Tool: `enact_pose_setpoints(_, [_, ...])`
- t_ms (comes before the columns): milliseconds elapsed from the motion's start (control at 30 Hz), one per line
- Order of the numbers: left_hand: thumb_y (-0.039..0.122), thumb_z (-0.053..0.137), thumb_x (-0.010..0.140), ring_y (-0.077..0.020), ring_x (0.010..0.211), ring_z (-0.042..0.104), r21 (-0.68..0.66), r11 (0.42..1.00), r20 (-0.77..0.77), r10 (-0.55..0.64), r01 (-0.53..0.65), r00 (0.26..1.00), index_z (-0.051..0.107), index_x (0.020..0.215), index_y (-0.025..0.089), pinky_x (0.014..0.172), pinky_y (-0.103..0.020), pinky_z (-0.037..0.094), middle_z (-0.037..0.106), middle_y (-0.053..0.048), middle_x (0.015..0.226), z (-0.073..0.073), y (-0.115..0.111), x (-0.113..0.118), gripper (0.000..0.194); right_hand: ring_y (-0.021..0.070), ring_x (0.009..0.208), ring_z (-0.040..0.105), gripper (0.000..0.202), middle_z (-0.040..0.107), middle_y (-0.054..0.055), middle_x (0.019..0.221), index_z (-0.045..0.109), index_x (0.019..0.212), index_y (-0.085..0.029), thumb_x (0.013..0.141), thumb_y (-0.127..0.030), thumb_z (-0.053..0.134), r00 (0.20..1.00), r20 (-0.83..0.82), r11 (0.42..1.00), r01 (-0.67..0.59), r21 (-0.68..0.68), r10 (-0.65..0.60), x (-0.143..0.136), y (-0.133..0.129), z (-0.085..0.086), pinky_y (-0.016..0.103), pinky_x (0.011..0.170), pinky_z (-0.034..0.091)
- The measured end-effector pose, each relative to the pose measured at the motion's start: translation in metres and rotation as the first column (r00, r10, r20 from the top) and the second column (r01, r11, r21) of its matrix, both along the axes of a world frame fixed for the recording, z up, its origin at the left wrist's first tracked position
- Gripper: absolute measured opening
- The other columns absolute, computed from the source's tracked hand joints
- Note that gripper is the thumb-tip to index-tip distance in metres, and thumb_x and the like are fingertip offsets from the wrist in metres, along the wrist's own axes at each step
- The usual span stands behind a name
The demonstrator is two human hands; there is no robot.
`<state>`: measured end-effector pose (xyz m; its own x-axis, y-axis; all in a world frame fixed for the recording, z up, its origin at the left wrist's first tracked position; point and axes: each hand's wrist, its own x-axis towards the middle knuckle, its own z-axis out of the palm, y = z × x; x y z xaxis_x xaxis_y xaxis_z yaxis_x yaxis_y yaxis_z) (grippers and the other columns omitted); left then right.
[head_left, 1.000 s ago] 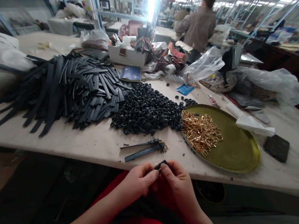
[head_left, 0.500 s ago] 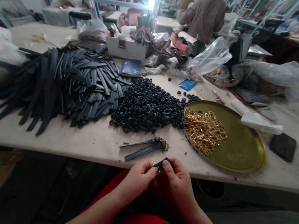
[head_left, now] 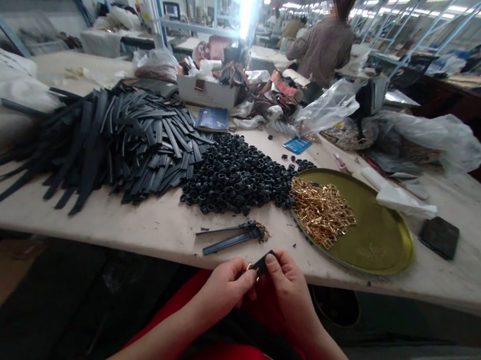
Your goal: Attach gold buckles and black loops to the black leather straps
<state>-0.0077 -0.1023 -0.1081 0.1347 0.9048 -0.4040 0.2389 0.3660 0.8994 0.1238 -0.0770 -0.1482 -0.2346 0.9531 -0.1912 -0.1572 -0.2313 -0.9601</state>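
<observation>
One dark strap [head_left: 264,261] with a gold fitting [head_left: 249,267] is pinched by the left hand [head_left: 229,284] and right hand [head_left: 287,278], close together at the near edge of the bench [head_left: 151,225]. Two more straps [head_left: 232,242] lie in from that edge; gold fittings [head_left: 323,210] cover the left side of the tray [head_left: 383,236].

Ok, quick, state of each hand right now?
Left hand: closed, pinching a black strap by its gold buckle.
Right hand: closed, thumb and fingers pinching the same strap.
</observation>
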Motion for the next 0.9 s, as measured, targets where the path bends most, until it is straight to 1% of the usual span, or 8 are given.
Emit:
enact_pose_setpoints(100, [0.043,0.042,0.078,-0.0055,0.038,0.036,-0.019,1.0,0.002,0.016,-0.016,1.0,0.044,0.069,0.016,0.037,-0.017,0.026,0.052,0.004,0.055,0.0,-0.004,0.0,0.028,0.0104,0.056,0.044,0.024,0.049,-0.004,0.063,0.049,0.077,-0.019,0.082,-0.043,0.048,1.0,-0.011,1.0,0.001,-0.018,-0.001,0.001,-0.004,0.002,0.021,0.052,0.037])
enact_pose_setpoints(300, [0.037,0.039,0.078,-0.0087,0.046,0.041,0.03,0.999,-0.112,0.035,-0.032,0.993,0.045,0.064,0.017,0.042,-0.019,0.029,0.048,0.004,0.054,-0.001,-0.008,-0.001,0.025,0.0138,0.066,0.051,0.013,0.057,-0.001,0.071,0.058,0.079,-0.02,0.076,-0.033,0.059,0.964,0.263,0.961,-0.044,0.274,-0.03,0.005,-0.013,-0.002,0.025,0.063,0.04])
enact_pose_setpoints(433, [0.035,0.042,0.078,-0.012,0.055,0.047,0.087,0.995,-0.297,-0.021,0.049,0.955,0.046,0.063,0.017,0.049,-0.02,0.031,0.053,0.002,0.059,0.008,-0.01,-0.002,0.024,0.0125,0.062,0.051,0.016,0.056,-0.003,0.067,0.055,0.075,-0.019,0.071,-0.031,0.064,0.992,0.0,0.992,-0.129,0.005,0.129,0.007,-0.009,-0.002,0.024,0.061,0.04])
enact_pose_setpoints(500, [0.038,0.044,0.078,-0.0118,0.054,0.046,0.043,0.993,-0.286,-0.093,0.11,0.954,0.046,0.064,0.017,0.048,-0.02,0.03,0.053,0.002,0.058,0.012,-0.009,-0.004,0.025,0.0108,0.057,0.049,0.019,0.054,-0.005,0.062,0.053,0.071,-0.018,0.068,-0.032,0.066,0.969,-0.16,0.968,-0.21,-0.136,0.187,0.008,-0.005,0.0,0.023,0.058,0.039])
enact_pose_setpoints(567, [0.042,0.047,0.077,-0.0112,0.052,0.045,-0.004,0.989,-0.247,-0.144,0.148,0.958,0.046,0.065,0.017,0.047,-0.019,0.029,0.052,0.004,0.056,0.011,-0.005,-0.007,0.027,0.0099,0.054,0.047,0.022,0.053,-0.005,0.059,0.052,0.069,-0.018,0.065,-0.032,0.068,0.957,-0.209,0.953,-0.241,-0.184,0.202,0.006,-0.001,0.001,0.022,0.055,0.037])
enact_pose_setpoints(733, [0.052,0.05,0.073,-0.0098,0.044,0.039,-0.008,0.997,-0.262,-0.073,0.073,0.962,0.04,0.062,0.019,0.042,-0.019,0.024,0.045,0.006,0.048,-0.009,0.024,-0.013,0.036,0.0132,0.063,0.05,0.021,0.056,-0.001,0.066,0.056,0.073,-0.019,0.074,-0.04,0.058,0.989,-0.034,0.99,-0.142,0.027,0.143,0.001,0.011,-0.001,0.024,0.059,0.039])
enact_pose_setpoints(833, [0.043,0.05,0.075,-0.0107,0.044,0.044,0.007,0.999,-0.256,-0.029,0.032,0.966,0.044,0.083,0.02,0.043,-0.019,0.029,0.051,0.006,0.055,-0.013,0.039,-0.011,0.026,0.0134,0.065,0.05,0.029,0.056,0.0,0.07,0.057,0.076,-0.019,0.083,-0.043,0.044,0.961,0.077,0.955,-0.272,0.12,0.264,0.01,0.028,0.002,0.024,0.061,0.039])
enact_pose_setpoints(900, [0.039,0.047,0.078,-0.0118,0.049,0.048,0.036,0.994,-0.268,-0.091,0.104,0.959,0.047,0.094,0.02,0.048,-0.02,0.032,0.053,0.005,0.06,-0.011,0.046,-0.008,0.025,0.0135,0.063,0.05,0.036,0.055,0.001,0.066,0.057,0.072,-0.018,0.085,-0.045,0.038,0.917,0.162,0.912,-0.386,0.137,0.364,0.022,0.05,0.003,0.024,0.059,0.038])
